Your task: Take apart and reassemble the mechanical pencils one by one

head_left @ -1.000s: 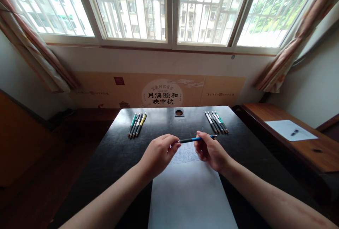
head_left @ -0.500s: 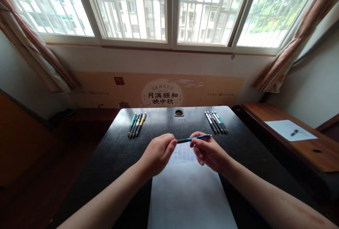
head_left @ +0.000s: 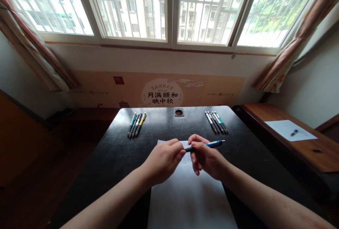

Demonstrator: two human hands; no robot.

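The left hand point(head_left: 166, 159) pinches the dark end of the blue pen point(head_left: 214, 144), the right hand point(head_left: 208, 156) gripping its barrel, above the paper point(head_left: 192, 200). A loosened pinch could let it drop

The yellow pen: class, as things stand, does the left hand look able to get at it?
Probably yes: only black desktop shows between the left hand and the yellow pen, though that hand appears to grip one end of the blue pen and might need to release it.
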